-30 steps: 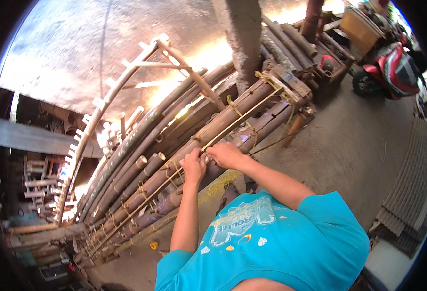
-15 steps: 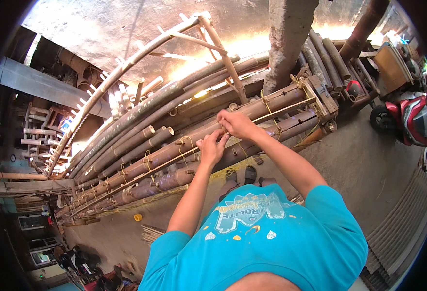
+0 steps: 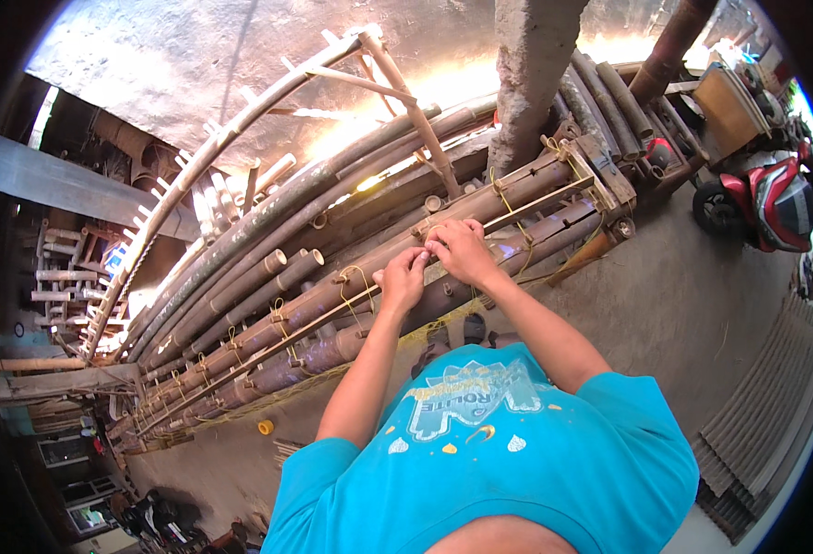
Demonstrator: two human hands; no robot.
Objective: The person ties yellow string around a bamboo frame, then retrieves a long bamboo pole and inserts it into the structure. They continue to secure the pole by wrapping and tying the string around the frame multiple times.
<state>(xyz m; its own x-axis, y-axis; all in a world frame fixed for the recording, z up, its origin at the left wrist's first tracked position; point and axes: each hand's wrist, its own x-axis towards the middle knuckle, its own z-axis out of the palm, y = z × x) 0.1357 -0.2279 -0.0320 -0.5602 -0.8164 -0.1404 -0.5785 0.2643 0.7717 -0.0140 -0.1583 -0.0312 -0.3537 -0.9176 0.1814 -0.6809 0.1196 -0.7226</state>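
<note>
My left hand (image 3: 403,279) and my right hand (image 3: 460,251) meet over a long bamboo frame, fingertips pinched close together. Whatever lies between their fingers is too small to make out. Under them runs a thin bamboo strip (image 3: 537,205), set between an upper bamboo pole (image 3: 309,303) and a lower bamboo pole (image 3: 332,345). Loops of yellow cord (image 3: 355,294) are tied along the poles on both sides of my hands. A wooden end block (image 3: 607,173) closes the frame at its right end.
Behind the frame lie several loose bamboo poles (image 3: 263,268) and a curved bamboo ladder-like piece (image 3: 210,148). A concrete post (image 3: 533,78) rises beyond. At right stand a red scooter (image 3: 777,205) and stacked corrugated sheets (image 3: 769,406). A yellow roll (image 3: 265,427) lies on the floor.
My right hand has come down from above the strip, and its fingers now meet my left hand's fingertips. My left hand stays nearly in place. The view has shifted slightly.
</note>
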